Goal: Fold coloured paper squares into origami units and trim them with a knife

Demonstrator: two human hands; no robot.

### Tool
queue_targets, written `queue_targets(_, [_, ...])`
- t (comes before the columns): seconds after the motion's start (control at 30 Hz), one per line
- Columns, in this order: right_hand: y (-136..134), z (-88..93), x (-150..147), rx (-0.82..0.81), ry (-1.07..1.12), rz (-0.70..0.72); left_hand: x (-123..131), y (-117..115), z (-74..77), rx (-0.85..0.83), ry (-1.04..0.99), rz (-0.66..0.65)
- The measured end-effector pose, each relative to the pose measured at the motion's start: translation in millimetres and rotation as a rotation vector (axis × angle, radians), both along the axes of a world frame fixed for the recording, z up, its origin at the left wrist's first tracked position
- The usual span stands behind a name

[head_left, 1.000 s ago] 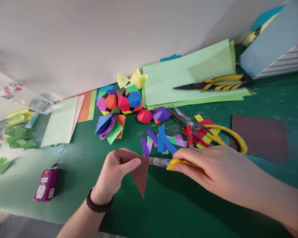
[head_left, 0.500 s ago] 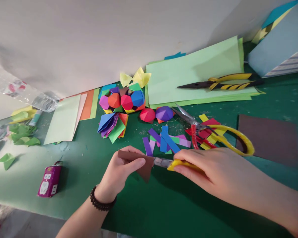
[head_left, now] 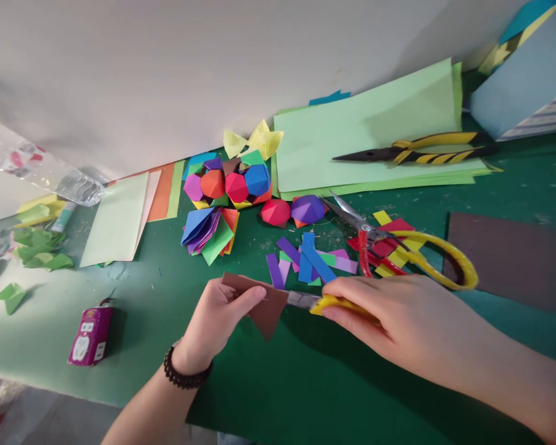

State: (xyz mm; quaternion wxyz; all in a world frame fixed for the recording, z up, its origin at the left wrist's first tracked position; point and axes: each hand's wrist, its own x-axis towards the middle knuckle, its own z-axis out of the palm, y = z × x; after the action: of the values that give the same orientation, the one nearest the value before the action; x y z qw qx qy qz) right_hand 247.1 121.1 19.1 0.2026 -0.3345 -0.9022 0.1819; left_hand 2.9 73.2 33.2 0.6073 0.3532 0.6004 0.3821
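Note:
My left hand (head_left: 225, 315) pinches a folded piece of brown paper (head_left: 271, 309) between thumb and fingers. One corner of the paper hangs down. In my right hand (head_left: 375, 309) is a craft knife with a yellow handle (head_left: 322, 304). Its grey blade (head_left: 301, 300) points left and meets the right edge of the folded paper; the fold hides the tip. Just beyond my hands lies a pile of purple, blue and green paper strips (head_left: 306, 259). Scissors with yellow and red handles (head_left: 373, 235) rest behind my right hand, over red and yellow paper pieces.
Folded paper balls (head_left: 273, 212) and a fan of coloured paper squares (head_left: 212, 232) lie at centre. Pliers (head_left: 408, 151) rest on green sheets (head_left: 324, 142). A brown sheet (head_left: 505, 259) is at right. On the left are a purple box (head_left: 90, 335) and a plastic bottle (head_left: 69, 179).
The brown paper has tilted a little and shows more of its face. My left hand has shifted slightly left. The knife stays at the paper's edge.

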Motion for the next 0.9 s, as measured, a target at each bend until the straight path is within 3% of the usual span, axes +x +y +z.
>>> queue_targets(0.33, [3.9, 6.7, 5.7, -0.019, 0.027, 0.002, -7.4, 4.1, 7.3, -0.011, 0.012, -0.033])
queue_targets(0.63, [-2.9, -5.4, 0.9, -0.069, 0.017, -0.020, -3.8, 1.2, 4.3, -0.042, -0.020, -0.076])
queue_targets(0.9, [4.4, 6.4, 8.7, -0.086, -0.002, 0.033, -13.9, 3.1, 8.7, -0.057, 0.149, -0.210])
